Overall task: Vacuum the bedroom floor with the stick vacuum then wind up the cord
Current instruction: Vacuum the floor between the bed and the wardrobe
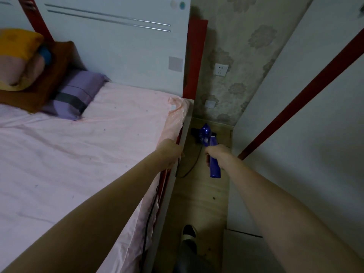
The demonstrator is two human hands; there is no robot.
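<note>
A: We're in the narrow strip of pale wooden floor [199, 198] between the pink-sheeted bed [82, 150] and the white wardrobe panel with the red stripe [295, 107]. Our right hand [217, 156] is curled round the purple plastic handle of the stick vacuum [213, 164], whose body points down toward the flowered wall beyond the bed's head end.

B: And our left hand [173, 154]?

A: It rests on the bed's side edge; its fingers drop over the rim, so we cannot tell whether they hold anything. The thin black cord [194, 162] runs along the floor just beside the bed frame.

B: Then we should keep our strokes short and straight, parallel to the bed.

A: Agreed. The bed rail is on one side and the wardrobe on the other, so there is little room to swing. Our slippered foot [190, 232] stands behind the vacuum, and the cord could snag underfoot.
</note>
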